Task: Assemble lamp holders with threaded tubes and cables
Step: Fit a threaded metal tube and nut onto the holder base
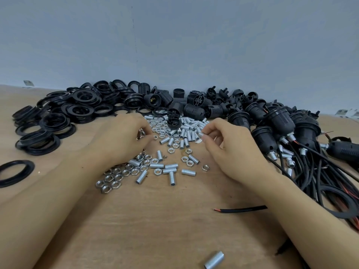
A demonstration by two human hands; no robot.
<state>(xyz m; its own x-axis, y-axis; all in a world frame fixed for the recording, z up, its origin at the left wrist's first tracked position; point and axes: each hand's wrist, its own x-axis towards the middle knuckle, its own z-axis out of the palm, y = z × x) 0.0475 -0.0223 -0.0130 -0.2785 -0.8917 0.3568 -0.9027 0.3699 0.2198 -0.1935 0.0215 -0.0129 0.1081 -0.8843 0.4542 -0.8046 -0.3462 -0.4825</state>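
Observation:
Silver threaded tubes (186, 133) and hex nuts (110, 181) lie scattered across the middle of the wooden table (147, 220). My left hand (124, 140) rests over the nuts, fingertips pinching a small nut, with several more nuts inside the palm. My right hand (227, 148) pinches a short threaded tube between thumb and forefinger above the tube pile. Black lamp holder bodies (194, 109) are heaped at the back. Assembled holders with tubes and black cables (281, 129) are stacked at the right.
A big pile of black threaded rings (64, 113) fills the back left, one loose ring (13, 171) near the left edge. A cable end with bare red wire (239, 209) lies under my right forearm. One tube (213, 260) lies at the front edge.

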